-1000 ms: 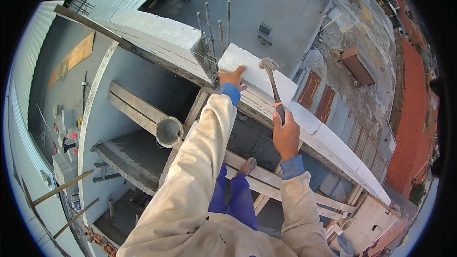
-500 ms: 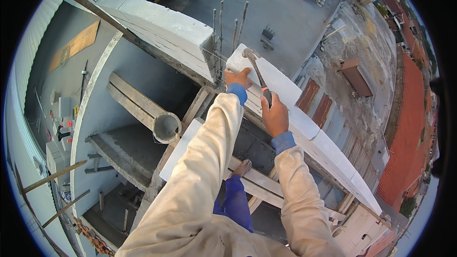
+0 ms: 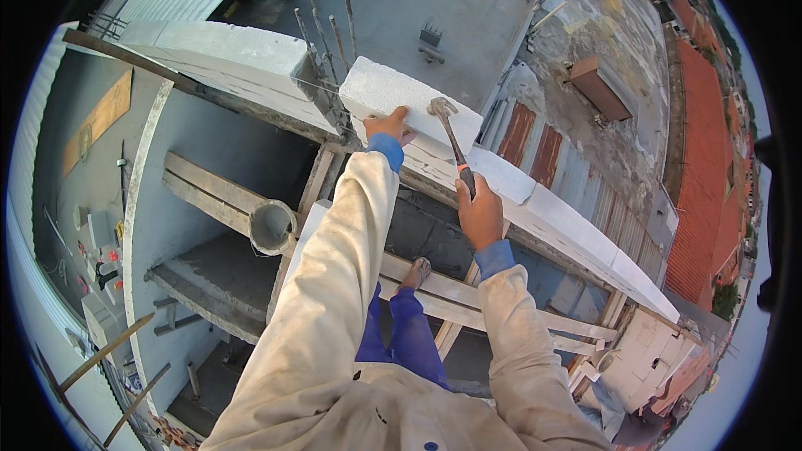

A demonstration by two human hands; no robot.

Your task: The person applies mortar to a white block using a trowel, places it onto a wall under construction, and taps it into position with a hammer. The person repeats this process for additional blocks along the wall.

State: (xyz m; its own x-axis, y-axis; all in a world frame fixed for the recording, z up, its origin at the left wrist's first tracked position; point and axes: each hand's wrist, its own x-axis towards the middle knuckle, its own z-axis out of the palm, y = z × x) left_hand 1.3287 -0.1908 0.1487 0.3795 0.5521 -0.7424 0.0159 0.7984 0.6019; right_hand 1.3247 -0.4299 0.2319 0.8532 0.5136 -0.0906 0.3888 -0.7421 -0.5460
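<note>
A white lightweight masonry block (image 3: 401, 100) lies on top of the wall in front of me. My left hand (image 3: 388, 125) grips its near upper edge, with fingertips on the top face. In my right hand (image 3: 482, 215) is a claw hammer (image 3: 451, 134), held by its dark handle with an orange band. The hammer's head is over the right part of the block; whether it touches cannot be made out. A thin string line runs to the block's left end from the neighbouring block wall (image 3: 225, 43).
Thin rods (image 3: 334, 25) stand upright in the wall gap. A mortar bucket (image 3: 272, 227) sits by planks (image 3: 217, 192) at the left. My foot (image 3: 415, 272) is on a plank (image 3: 451, 307) above a drop. Roofs (image 3: 702, 184) lie far below, right.
The view has shifted, so the wall sits further left and lower. The hammer's head has moved along the block toward its right end. Both hands keep their holds.
</note>
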